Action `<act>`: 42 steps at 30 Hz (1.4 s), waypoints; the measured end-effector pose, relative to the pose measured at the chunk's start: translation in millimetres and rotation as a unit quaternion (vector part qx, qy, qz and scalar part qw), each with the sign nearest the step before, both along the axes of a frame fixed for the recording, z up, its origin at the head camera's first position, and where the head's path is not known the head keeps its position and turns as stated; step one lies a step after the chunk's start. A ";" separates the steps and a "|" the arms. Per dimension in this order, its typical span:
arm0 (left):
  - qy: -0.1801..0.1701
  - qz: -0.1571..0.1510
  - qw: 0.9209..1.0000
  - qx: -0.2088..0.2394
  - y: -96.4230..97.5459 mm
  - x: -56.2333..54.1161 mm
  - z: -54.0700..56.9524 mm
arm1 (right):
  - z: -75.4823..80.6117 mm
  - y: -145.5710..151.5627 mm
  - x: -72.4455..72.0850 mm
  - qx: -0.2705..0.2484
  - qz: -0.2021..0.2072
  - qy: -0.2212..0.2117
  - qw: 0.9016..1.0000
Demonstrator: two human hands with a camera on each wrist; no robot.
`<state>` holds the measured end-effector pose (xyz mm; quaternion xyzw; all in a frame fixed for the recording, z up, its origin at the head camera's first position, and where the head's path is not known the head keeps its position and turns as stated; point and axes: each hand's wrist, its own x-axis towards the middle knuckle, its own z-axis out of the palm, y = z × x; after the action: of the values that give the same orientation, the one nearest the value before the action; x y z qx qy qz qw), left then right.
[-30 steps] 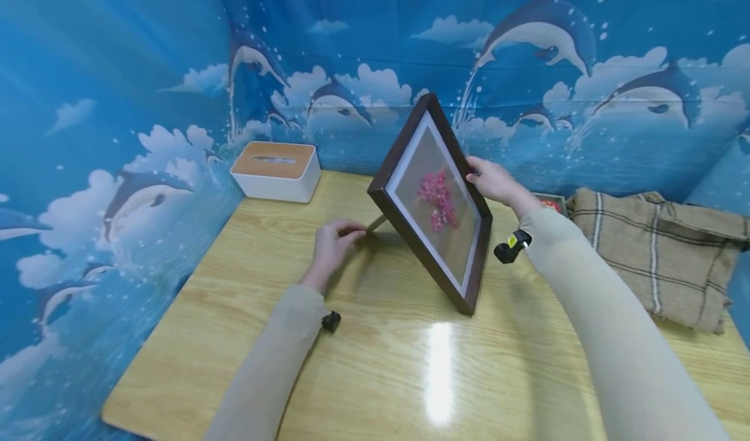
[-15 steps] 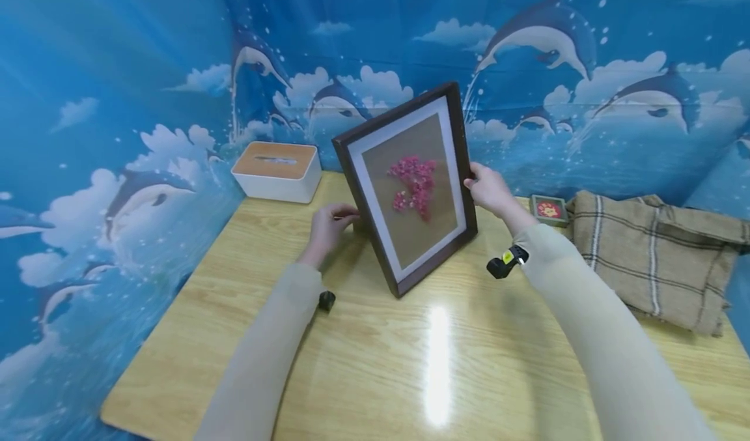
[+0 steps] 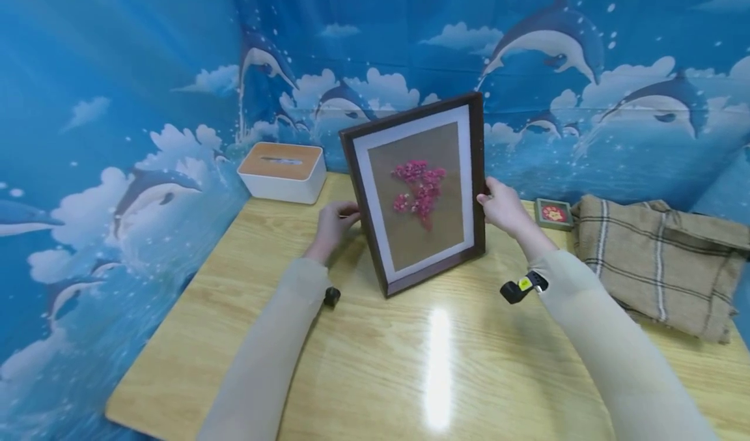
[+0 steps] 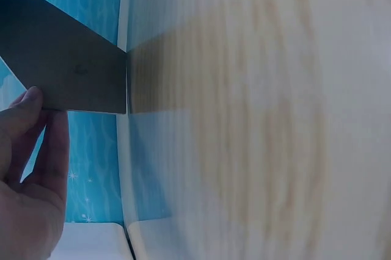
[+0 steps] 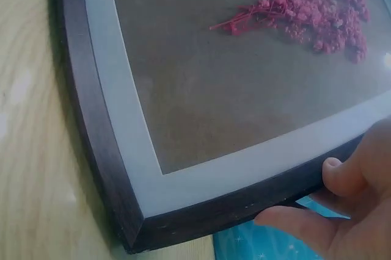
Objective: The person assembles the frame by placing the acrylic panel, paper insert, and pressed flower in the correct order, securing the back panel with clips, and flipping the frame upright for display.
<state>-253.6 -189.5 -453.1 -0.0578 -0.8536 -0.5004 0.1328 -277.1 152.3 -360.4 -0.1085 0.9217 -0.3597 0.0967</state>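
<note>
A picture frame [image 3: 418,193] with dark brown edges, a white mat and pink dried flowers [image 5: 305,13] stands upright on the table, leaning back slightly. My right hand [image 3: 505,208] grips its right side, thumb on the front of the dark edge [image 5: 250,202] and fingers behind. Behind the left side, my left hand [image 3: 335,225] pinches the frame's dark support leg [image 4: 73,58] between thumb and fingers. That leg reaches down to the tabletop in the left wrist view; in the head view the frame hides it.
A white tissue box [image 3: 281,179] with a wooden lid sits at the back left of the wooden table [image 3: 234,298]. To the right are a small green-framed picture [image 3: 553,214] and a folded plaid cloth [image 3: 656,265]. A dolphin-print curtain [image 3: 398,37] hangs behind.
The picture frame has turned from a steep angle to face more toward the front and stands straighter. Both hands have stayed on it, and the small framed picture has come into full view.
</note>
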 end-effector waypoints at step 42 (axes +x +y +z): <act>-0.070 -0.069 0.991 0.090 2.0 73.9 44.6 | -2.1 0.7 28.9 -0.033 -0.004 -0.007 0.999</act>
<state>-179.7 -187.6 -408.6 -0.0695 -0.8060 -0.5863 0.0425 -248.1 153.0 -362.5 -0.1054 0.9088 -0.3915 0.0984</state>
